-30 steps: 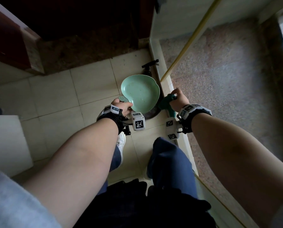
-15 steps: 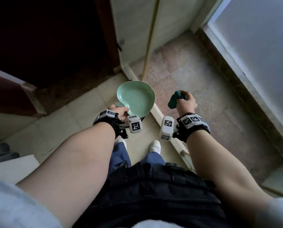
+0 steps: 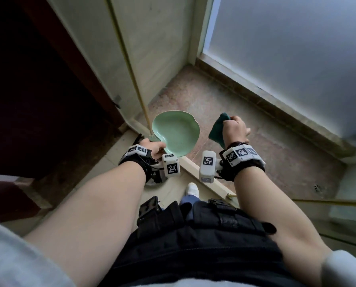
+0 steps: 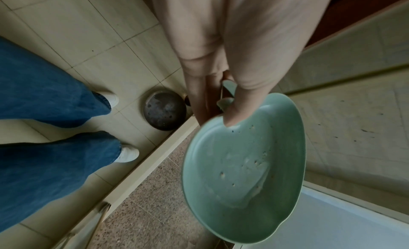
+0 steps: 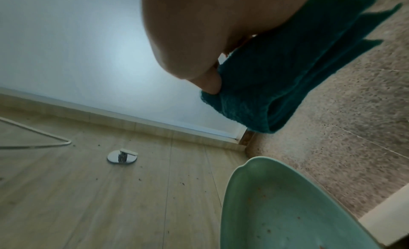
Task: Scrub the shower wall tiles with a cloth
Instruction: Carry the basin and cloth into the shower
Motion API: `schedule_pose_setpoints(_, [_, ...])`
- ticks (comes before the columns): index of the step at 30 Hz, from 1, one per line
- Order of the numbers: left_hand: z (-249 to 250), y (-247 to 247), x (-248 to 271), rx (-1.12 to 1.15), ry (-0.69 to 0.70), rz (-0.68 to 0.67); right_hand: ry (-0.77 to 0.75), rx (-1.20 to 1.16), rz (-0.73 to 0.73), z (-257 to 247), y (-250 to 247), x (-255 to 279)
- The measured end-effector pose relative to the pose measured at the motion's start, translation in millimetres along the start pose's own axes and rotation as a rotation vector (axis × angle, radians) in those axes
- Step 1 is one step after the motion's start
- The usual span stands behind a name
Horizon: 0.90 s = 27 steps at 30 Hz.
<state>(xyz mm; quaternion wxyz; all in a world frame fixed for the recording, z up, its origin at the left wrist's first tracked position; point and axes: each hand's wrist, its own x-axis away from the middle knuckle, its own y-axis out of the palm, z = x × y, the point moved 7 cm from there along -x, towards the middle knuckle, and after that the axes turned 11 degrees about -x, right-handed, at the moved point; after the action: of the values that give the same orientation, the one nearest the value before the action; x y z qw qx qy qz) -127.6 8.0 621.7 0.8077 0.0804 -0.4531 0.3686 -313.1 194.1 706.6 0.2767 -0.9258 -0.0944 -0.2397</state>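
Two hands are held out in front of the person, apart from each other, each clamped on something. Nearest, at the left, the left hand (image 3: 155, 147) pinches the rim of a green basin (image 3: 176, 134), thumb on the inside, fingers beneath it. Just beside it, across a small gap, the right hand (image 3: 234, 129) is fisted round a folded teal cloth (image 3: 217, 128), which hangs down from the fist with its long axis roughly vertical. Below both lies the speckled shower floor (image 3: 224, 104), past the raised curb (image 3: 190, 165). Farther on, the tiled wall (image 3: 152, 48) rises ahead and slightly left, meeting a frosted pane (image 3: 286, 48) at the corner. The cloth hand looks the better placed to reach the tiles, probably forward and up; the basin hand is the one nearer that wall.
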Motion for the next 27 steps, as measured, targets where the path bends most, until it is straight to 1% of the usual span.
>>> schedule_pose_setpoints(3, [24.5,24.5,6.6,-0.070,0.001,0.009,0.006,-0.021,0.009,-6.1,-20.1,-22.4])
schedule_pose_setpoints(5, [43.8,40.4,10.9,-0.129,0.014,0.016,-0.026,-0.047,0.010,-17.3,-30.1,-38.5])
schedule_pose_setpoints(9, [74.8,75.8,12.7,-0.158,0.070,-0.004,-0.068,-0.073,-0.005,-40.1,-45.0,-75.3])
schedule_pose_setpoints(10, [80.6,82.2,10.5,-0.160,0.074,0.020,-0.077,-0.083,-0.010,-45.8,-48.2,-82.9])
schedule_pose_setpoints(12, [89.7,97.3,8.8,-0.188,0.058,-0.012,-0.091,-0.101,-0.014,-55.3,-54.2,-95.8])
schedule_pose_setpoints(13, [94.8,102.7,8.5,-0.173,0.052,-0.017,-0.096,-0.101,-0.015,-59.3,-56.8,-101.5])
schedule_pose_setpoints(16, [110.2,113.2,5.0,-0.106,0.056,0.034,-0.099,-0.102,-0.019,-68.8,-63.6,-118.0])
schedule_pose_setpoints(19, [127.5,127.2,-4.8,-0.014,0.062,0.030,-0.099,-0.113,-0.017,-77.7,-68.0,-136.6])
schedule_pose_setpoints(21, [138.9,136.1,-15.7,0.019,0.063,0.044,-0.109,-0.113,-0.015,-85.3,-69.8,-152.0])
schedule_pose_setpoints(23, [152.4,146.9,-28.4,0.053,0.070,0.030,-0.114,-0.126,-0.017,-93.4,-69.5,-169.0])
schedule_pose_setpoints(27, [182.5,167.4,-59.2,0.065,0.059,0.022,-0.089,-0.151,-0.028,-109.6,-63.3,-211.6])
